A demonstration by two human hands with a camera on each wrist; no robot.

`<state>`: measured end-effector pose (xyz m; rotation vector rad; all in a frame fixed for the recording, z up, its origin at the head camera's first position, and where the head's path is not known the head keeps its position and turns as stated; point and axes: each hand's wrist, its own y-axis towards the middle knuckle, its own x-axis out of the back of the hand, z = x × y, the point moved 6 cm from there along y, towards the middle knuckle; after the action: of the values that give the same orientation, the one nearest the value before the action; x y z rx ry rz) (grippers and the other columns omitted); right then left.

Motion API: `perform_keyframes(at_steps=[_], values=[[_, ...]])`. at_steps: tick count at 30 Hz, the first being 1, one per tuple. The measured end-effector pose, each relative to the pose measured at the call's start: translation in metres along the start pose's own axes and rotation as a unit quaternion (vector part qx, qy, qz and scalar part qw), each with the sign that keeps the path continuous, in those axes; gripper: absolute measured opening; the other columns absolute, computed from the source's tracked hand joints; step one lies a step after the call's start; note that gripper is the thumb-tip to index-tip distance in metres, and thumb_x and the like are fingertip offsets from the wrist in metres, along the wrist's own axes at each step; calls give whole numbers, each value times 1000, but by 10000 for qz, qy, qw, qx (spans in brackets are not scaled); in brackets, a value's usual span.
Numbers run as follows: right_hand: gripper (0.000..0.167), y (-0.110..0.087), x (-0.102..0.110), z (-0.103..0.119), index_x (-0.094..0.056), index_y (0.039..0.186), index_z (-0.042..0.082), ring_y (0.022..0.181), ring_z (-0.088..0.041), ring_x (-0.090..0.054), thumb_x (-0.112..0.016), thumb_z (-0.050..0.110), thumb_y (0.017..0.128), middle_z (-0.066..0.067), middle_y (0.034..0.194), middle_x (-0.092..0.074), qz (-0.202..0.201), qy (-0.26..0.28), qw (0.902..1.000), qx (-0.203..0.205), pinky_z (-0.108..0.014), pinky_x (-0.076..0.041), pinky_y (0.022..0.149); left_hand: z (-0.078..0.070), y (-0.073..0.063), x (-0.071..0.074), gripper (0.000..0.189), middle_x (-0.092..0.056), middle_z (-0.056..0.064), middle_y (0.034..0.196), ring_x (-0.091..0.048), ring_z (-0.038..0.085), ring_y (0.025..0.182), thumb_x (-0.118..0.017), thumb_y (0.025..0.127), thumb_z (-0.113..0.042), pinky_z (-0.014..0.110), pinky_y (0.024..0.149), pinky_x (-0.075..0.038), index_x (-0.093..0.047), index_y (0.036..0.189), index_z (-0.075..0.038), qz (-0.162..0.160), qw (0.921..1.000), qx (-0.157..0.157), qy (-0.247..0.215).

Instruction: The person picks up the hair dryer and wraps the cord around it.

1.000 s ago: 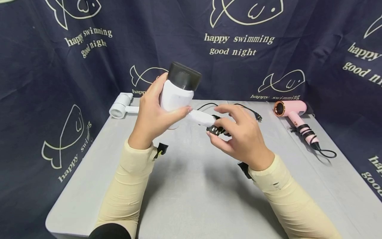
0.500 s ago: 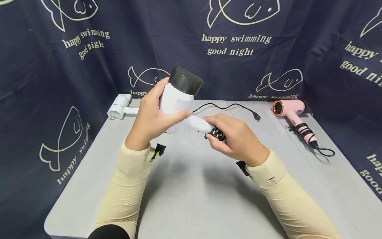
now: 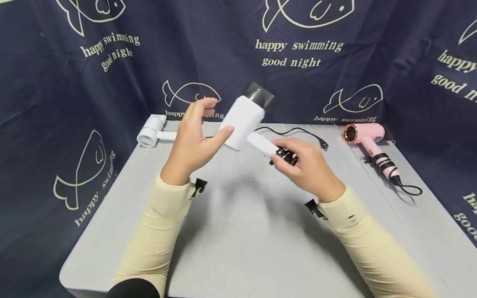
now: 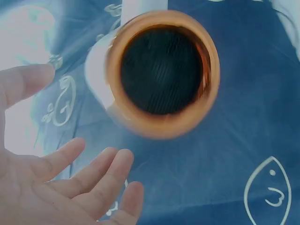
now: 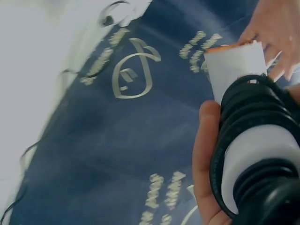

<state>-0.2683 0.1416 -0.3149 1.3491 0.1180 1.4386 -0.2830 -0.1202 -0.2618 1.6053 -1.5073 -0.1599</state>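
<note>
gripping a white hair dryer (image 3: 244, 119) firmly by its cord-wrapped handle (image 3: 262, 144) with the right hand (image 3: 310, 167). holding nothing in the spread left hand (image 3: 191, 145), just left of the dryer.

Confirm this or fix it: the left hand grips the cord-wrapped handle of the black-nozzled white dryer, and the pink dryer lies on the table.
Not quite: the head view shows the right hand, not the left hand, gripping that handle. The pink dryer does lie on the table.
</note>
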Motion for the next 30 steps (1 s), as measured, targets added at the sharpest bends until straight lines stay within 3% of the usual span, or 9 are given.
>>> perform_keyframes(at_steps=[5,7,11,16,19,23,30], values=[[29,-17,17,-40,-76,123,18,74,-6,-66,-72,25,95,4,92,-78,-112,-344,9920,-1208,-16,-48,66,12,-1,-5,56,-59,11,133,-56,28,122,-78,88,-27,40,109,-43,-58,135,-4,385,9986,-9,359],[29,-25,24,-56,-76,123,20,66,-6,-63,-70,29,96,4,84,-76,-165,-483,9841,-1699,-15,-45,59,18,-3,-8,56,-58,12,135,-55,29,125,-77,89,-29,42,110,-43,-57,136,-4,595,9969,81,511],[32,-43,39,-88,-77,122,20,65,-13,-59,-66,39,98,-2,79,-72,-227,-886,9669,-2382,-23,-43,59,34,-10,-12,57,-55,12,139,-55,30,127,-74,90,-32,48,108,-44,-56,138,-7,1031,9898,259,951],[39,-62,53,-127,-76,119,14,73,-28,-61,-58,44,102,-10,84,-73,-108,-1190,9549,-2719,-39,-44,66,58,-17,-11,58,-55,13,137,-56,33,119,-74,87,-32,55,104,-43,-56,137,-8,1367,9765,434,1606],[41,-74,62,-150,-77,106,11,73,-32,-61,-55,46,103,-12,81,-71,-56,-1361,9467,-2918,-42,-43,64,78,-20,-5,59,-54,16,136,-55,37,119,-73,87,-34,59,103,-41,-55,137,-7,1566,9649,678,1997],[45,-87,74,-177,-71,84,8,68,-35,-59,-53,45,102,-12,69,-66,-57,-1600,9355,-3151,-42,-41,59,108,-23,8,61,-51,23,138,-52,45,123,-71,87,-36,65,101,-39,-54,136,-4,1777,9472,1122,2420],[46,-100,88,-206,-65,77,7,73,-45,-61,-53,44,101,-17,71,-65,19,-1997,9225,-3304,-52,-39,60,149,-30,32,65,-45,31,141,-47,52,126,-68,87,-34,68,100,-37,-51,138,2,1949,9228,1801,2793]])
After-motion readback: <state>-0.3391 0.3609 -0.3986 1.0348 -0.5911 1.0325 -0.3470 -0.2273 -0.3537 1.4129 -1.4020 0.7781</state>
